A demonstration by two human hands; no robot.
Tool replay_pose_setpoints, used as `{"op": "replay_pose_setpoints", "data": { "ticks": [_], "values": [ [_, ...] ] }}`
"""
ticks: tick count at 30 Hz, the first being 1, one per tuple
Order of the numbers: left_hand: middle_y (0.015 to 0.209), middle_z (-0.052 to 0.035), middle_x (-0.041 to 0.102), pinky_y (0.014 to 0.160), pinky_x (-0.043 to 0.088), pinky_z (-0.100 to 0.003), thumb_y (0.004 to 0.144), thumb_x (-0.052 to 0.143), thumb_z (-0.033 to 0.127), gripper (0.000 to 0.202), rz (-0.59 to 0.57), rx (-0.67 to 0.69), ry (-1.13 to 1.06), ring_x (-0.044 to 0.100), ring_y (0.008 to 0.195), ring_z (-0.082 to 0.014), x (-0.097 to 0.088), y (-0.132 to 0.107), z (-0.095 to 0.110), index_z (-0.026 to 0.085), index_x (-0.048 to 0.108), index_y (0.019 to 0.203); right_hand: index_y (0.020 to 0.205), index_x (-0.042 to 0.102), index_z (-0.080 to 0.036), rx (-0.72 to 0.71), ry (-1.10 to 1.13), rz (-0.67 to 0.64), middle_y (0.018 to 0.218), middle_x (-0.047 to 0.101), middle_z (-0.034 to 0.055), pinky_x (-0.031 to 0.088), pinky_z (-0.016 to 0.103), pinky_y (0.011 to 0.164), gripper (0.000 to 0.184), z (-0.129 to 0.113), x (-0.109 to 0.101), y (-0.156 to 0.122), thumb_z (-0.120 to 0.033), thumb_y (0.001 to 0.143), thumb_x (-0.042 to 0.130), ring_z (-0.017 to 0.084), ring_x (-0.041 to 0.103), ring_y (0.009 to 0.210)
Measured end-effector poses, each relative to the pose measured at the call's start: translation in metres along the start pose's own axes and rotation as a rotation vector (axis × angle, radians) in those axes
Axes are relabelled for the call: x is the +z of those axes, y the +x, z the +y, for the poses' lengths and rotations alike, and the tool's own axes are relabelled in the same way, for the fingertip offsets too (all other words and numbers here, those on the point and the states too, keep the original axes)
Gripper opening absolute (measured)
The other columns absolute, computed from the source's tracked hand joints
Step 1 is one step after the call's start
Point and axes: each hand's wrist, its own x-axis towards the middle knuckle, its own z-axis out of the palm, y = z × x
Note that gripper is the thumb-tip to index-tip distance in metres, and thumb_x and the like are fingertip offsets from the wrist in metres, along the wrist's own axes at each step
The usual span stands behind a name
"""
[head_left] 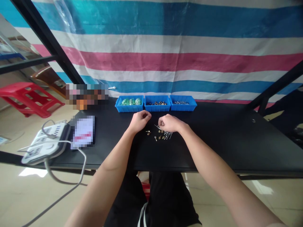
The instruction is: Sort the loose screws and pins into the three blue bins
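Just in front of the middle blue bin (157, 104), both hands are drawn close together over a small scatter of hardware on the black table (224, 142). The left hand (141, 120) is curled shut in a loose fist, thumb against forefinger; whether it holds anything is hidden. The right hand (169, 123) has its fingertips pinched together, apparently on a thin silvery pin (156, 126) that pokes out toward the left hand. Nearer the person than that bin, just under the right hand, lie brass-coloured fittings (148, 132) and a few more silvery pins (168, 135) in a loose heap. Left of the middle bin stands a bin of green parts (129, 104); right of it is a bin of silvery parts (182, 103). Far to the bin's left sits a white power strip (47, 142).

By the look of it, this is a fitting-together step, with small pieces brought tip to tip. A next move would call for a fine, steady pinch and exact lining-up, since such tiny pieces could slip or roll on the smooth top.
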Motion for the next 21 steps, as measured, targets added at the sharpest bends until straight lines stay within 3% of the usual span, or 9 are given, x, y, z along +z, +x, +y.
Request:
{"op": "replay_pose_setpoints", "data": {
  "ticks": [5,10,14,21],
  "values": [
    [0.073,-0.0022,0.065,0.067,0.042,-0.027,0.078,0.055,0.039,0.025,0.005,0.005,0.006,0.056,0.068,-0.0151,-0.001,-0.001,0.001,0.016,0.065,0.078,0.073,0.065,-0.019,-0.076,0.140,0.065,0.071,0.067,0.0003,0.037,0.021,0.054,0.006,0.004,0.002,0.000,-0.021,0.068,0.063,0.011,0.058,0.062],
    [0.078,-0.0032,0.067,0.067,0.043,-0.026,0.078,0.057,0.039,0.026,-0.059,0.034,-0.044,0.057,0.070,-0.0152,-0.001,-0.001,0.000,0.015,0.067,0.085,0.078,0.065,-0.016,-0.165,0.238,0.290,0.066,0.065,-0.0002,0.040,0.021,0.058,0.010,0.006,0.006,0.002,-0.017,0.069,0.060,0.010,0.057,0.060],
    [0.081,-0.0038,0.069,0.065,0.044,-0.026,0.078,0.059,0.039,0.030,-0.157,0.070,-0.101,0.057,0.068,-0.0146,-0.001,-0.003,0.001,0.015,0.068,0.093,0.080,0.066,-0.016,-0.241,0.217,0.440,0.067,0.063,0.0001,0.040,0.022,0.059,0.011,0.005,0.010,0.004,-0.016,0.071,0.059,0.010,0.054,0.059],
    [0.078,-0.0032,0.068,0.063,0.043,-0.025,0.079,0.057,0.040,0.028,-0.190,0.082,-0.074,0.055,0.066,-0.0134,-0.003,-0.005,0.006,0.015,0.070,0.084,0.081,0.065,-0.017,-0.278,0.141,0.529,0.072,0.061,0.0014,0.037,0.022,0.059,0.011,0.000,0.016,0.007,-0.016,0.074,0.058,0.011,0.050,0.059]
  ]
}}
